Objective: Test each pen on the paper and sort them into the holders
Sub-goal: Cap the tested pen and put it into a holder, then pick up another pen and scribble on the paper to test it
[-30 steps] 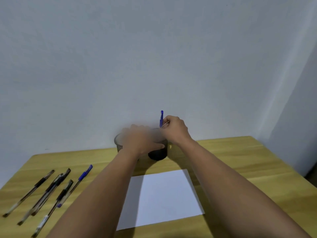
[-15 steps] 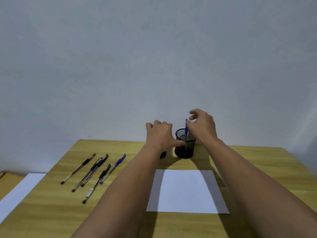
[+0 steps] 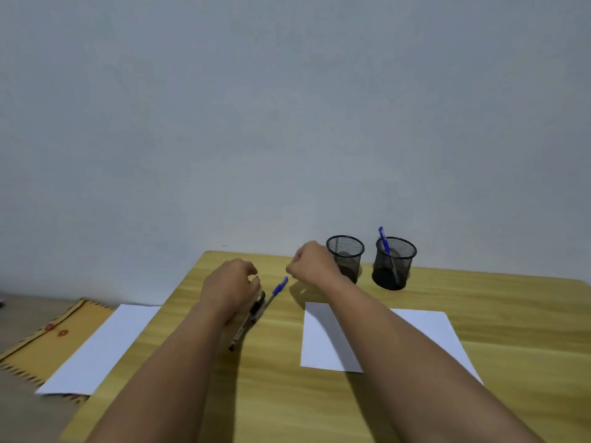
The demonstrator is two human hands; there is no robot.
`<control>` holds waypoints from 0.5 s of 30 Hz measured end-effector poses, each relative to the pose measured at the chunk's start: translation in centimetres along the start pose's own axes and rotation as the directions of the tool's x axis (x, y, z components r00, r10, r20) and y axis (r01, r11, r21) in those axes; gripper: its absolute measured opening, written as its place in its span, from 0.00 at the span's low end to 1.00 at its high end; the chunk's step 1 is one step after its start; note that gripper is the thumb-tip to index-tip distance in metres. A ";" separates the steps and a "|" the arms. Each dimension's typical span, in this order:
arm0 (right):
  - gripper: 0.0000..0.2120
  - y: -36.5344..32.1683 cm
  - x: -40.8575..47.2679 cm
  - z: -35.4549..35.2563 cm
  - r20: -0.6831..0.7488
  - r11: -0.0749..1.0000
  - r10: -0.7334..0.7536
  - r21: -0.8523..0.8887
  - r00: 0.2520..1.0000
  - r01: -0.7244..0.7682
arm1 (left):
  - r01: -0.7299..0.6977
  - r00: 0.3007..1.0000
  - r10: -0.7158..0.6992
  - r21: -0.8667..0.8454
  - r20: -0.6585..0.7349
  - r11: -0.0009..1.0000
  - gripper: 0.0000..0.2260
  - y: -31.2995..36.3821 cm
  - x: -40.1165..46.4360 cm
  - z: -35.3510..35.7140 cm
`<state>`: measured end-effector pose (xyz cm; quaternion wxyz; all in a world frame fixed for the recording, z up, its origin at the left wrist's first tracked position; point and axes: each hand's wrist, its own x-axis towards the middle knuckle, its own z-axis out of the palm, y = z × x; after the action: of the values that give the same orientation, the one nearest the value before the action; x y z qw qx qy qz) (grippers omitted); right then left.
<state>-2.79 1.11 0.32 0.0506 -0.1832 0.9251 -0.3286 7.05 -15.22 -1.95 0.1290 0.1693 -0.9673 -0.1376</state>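
left hand (image 3: 231,287) fingers curled over table pens (image 3: 256,310) | right hand (image 3: 311,262) fingers curled, empty

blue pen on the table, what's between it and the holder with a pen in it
In the head view, the right hand and the other holder, with no pen in it, lie between the blue pen and the holder with a pen.

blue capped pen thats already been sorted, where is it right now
In the head view, the blue-capped pen stands tilted in the right-hand black mesh holder at the far edge of the wooden table, right of the other black mesh holder.
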 end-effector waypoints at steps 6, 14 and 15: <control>0.12 -0.3 1.4 6.8 0.077 0.982 0.153 -0.121 0.985 -0.143 | -0.040 0.998 0.040 -0.008 0.057 0.999 0.08 -3.0 0.2 2.7; 0.13 0.1 2.3 5.9 0.087 0.979 0.140 -0.162 0.986 -0.125 | -0.094 0.995 0.093 0.044 0.028 0.995 0.10 -2.3 0.5 4.3; 0.14 0.3 2.1 5.1 0.087 0.984 0.122 -0.144 0.989 -0.108 | -0.085 0.996 0.085 0.027 0.012 0.996 0.11 -2.0 0.5 4.0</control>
<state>-3.74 -2.46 -3.78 0.1009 -0.1480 0.9514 -0.2506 5.95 -16.32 -6.21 0.1273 0.1290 -0.9762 -0.1195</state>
